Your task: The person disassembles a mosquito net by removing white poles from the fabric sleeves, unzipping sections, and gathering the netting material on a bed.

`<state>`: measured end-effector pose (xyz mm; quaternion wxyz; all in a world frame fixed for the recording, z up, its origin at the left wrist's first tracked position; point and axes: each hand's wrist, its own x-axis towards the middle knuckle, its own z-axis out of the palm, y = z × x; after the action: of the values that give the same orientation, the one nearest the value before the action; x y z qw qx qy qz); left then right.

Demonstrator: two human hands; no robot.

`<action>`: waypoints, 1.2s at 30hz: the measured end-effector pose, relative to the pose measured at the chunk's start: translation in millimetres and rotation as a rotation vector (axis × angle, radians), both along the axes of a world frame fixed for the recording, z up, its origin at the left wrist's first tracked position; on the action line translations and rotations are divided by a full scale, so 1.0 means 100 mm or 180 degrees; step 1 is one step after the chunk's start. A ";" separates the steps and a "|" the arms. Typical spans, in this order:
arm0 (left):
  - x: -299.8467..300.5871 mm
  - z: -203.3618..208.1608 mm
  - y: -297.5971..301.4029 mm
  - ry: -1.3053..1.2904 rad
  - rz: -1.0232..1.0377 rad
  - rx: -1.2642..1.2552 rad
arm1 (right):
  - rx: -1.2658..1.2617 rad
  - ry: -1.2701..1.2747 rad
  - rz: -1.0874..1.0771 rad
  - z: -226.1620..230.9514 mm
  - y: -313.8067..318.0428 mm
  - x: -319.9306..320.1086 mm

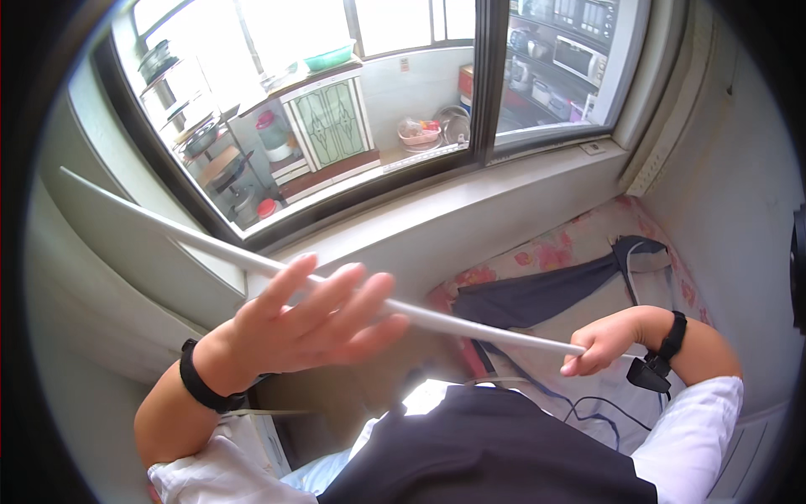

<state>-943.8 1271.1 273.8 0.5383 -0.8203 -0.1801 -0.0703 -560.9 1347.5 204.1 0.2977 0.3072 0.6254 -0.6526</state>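
A wide window (353,109) is filling the wall ahead of me, with a floral bedsheet (554,252) below its sill. I am holding a long white rod (210,244) slanting across in front of the glass. My right hand (600,340) is clenching its near end; my left hand (315,323) is lying against the middle with fingers spread, not gripping. With only one end gripped, I judge the far tip could swing into the pane, or the rod could slide off my open palm.
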 end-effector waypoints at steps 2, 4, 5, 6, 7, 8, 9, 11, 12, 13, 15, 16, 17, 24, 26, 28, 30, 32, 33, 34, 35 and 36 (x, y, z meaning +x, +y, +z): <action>0.01 0.13 0.02 -0.0142 -0.0158 0.0033 | -0.0339 0.0173 0.0190 -0.05 -0.08 -0.07; 0.04 0.21 0.06 -0.0097 -0.0334 -0.0080 | -0.0928 -0.0134 0.0365 -0.07 -0.16 -0.13; 0.06 0.24 0.05 -0.0071 -0.0133 -0.0283 | -0.0757 0.0086 0.0340 -0.06 -0.19 -0.15; 0.06 0.27 0.03 -0.0102 -0.0008 -0.0420 | -0.0834 0.0260 0.0253 -0.07 -0.24 -0.19; 0.08 0.26 0.07 -0.0099 -0.0032 -0.0358 | -0.0176 0.0439 0.0081 -0.06 -0.27 -0.19; 0.09 0.26 0.06 -0.0097 -0.0070 -0.0369 | 0.0458 0.0564 -0.0061 -0.06 -0.31 -0.20; 0.11 0.24 0.07 -0.0151 0.0128 -0.0655 | 0.0976 0.0287 -0.0155 -0.07 -0.32 -0.19; 0.13 0.19 0.07 -0.0200 0.0314 -0.0943 | 0.1802 0.0433 -0.0425 -0.13 -0.32 -0.16; 0.15 0.15 0.09 -0.0294 0.0606 -0.1272 | 0.2261 0.0573 -0.0545 -0.16 -0.29 -0.13; 0.18 0.10 0.11 -0.0361 0.0943 -0.1624 | 0.2819 0.0845 -0.0796 -0.22 -0.26 -0.13; 0.26 0.00 0.19 -0.0563 0.1207 -0.2000 | 0.4165 0.0210 -0.0496 -0.28 -0.09 -0.07; 0.30 -0.05 0.23 -0.0741 0.1541 -0.2387 | 0.4901 0.0386 -0.0466 -0.28 0.01 -0.03; 0.34 -0.09 0.28 -0.0940 0.1597 -0.2632 | 0.5485 0.0305 -0.0411 -0.26 0.12 0.01; 0.57 -0.23 0.78 -0.2377 0.1644 -0.6454 | 0.8395 0.0575 -0.0714 0.21 0.62 0.32; 0.62 -0.27 0.80 -0.2398 0.1623 -0.7057 | 0.8914 0.0713 -0.0593 0.38 0.65 0.41; 0.68 -0.31 0.77 -0.2569 0.1711 -0.8370 | 0.9228 0.0862 -0.0148 0.57 0.63 0.47; 0.75 -0.32 0.76 -0.2538 0.1431 -0.8989 | 0.9287 0.0818 0.0046 0.82 0.61 0.56; 0.82 -0.31 0.74 -0.2736 0.1503 -0.9568 | 0.9644 0.0986 0.0448 1.09 0.57 0.65; 0.87 -0.31 0.75 -0.2581 0.1217 -0.9909 | 0.9678 0.0940 0.0537 1.19 0.54 0.69; 0.90 -0.30 0.74 -0.2412 0.1044 -0.9930 | 0.9866 0.1153 0.0433 1.28 0.51 0.72; 0.93 -0.30 0.73 -0.2339 0.0954 -0.9922 | 1.0037 0.1339 0.0185 1.35 0.47 0.74; 0.96 -0.30 0.72 -0.2256 0.0871 -0.9910 | 1.0117 0.1302 0.0364 1.38 0.44 0.75</action>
<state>-848.1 1343.3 244.2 0.8473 0.4659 0.2516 -0.0417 -485.9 1391.4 342.4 0.3705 -0.1795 -0.6751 -0.6122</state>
